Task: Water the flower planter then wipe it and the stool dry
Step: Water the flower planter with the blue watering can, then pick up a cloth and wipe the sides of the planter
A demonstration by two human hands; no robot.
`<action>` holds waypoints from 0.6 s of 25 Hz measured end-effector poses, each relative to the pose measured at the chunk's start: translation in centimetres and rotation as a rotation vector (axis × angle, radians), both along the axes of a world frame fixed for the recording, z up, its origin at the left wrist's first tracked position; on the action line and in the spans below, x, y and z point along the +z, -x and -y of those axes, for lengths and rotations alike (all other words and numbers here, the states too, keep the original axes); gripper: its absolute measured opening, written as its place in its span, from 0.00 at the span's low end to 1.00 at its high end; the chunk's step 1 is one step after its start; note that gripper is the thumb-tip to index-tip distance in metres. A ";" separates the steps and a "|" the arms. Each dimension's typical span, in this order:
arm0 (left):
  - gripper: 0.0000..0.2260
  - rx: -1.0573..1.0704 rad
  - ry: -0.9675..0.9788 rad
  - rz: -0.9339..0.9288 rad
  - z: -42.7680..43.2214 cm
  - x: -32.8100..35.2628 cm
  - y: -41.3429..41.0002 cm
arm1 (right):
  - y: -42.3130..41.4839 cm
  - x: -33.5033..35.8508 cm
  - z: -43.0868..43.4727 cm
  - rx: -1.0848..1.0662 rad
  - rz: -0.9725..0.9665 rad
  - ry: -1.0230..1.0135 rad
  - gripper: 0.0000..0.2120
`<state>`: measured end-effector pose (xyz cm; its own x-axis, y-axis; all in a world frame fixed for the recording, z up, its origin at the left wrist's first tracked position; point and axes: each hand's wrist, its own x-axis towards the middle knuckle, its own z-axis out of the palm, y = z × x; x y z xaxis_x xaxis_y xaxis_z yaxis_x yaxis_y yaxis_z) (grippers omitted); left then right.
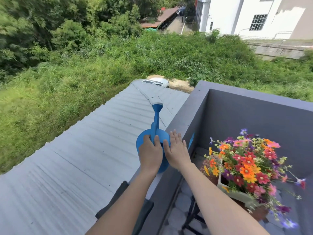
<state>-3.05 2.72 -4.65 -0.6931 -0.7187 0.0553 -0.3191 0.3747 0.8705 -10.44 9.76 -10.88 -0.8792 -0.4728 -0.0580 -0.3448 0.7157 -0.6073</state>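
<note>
A blue watering can (158,133) rests on top of the grey balcony wall (184,116), its spout pointing away over the roof. My left hand (149,152) is closed around the can's handle. My right hand (177,150) lies flat against the can's right side, fingers spread. To the right and lower, a pale rectangular planter (237,192) full of orange, red, pink and purple flowers (247,165) sits on a brown stool (207,167) with dark metal legs (193,216). Both hands are well left of the planter.
A corrugated grey roof (76,158) lies beyond the wall on the left. A dark cloth-like object (118,195) hangs over the wall beneath my left forearm. The balcony floor (179,209) is paved with stone. The wall corner closes in behind the flowers.
</note>
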 end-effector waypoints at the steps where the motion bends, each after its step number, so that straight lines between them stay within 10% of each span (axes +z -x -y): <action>1: 0.11 0.006 0.004 0.013 -0.1 0.1 0.0 | 0.0 0.0 -0.1 0.002 -0.004 -0.007 0.28; 15: 0.17 -0.050 -0.143 -0.031 2.6 -2.1 -7.6 | -9.8 -3.9 -2.1 -0.219 0.093 0.150 0.32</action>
<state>4.55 0.11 -6.73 -0.7277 -0.6855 -0.0235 -0.2753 0.2605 0.9254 -0.65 11.88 -14.74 -0.9555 -0.2818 -0.0869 -0.1300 0.6671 -0.7336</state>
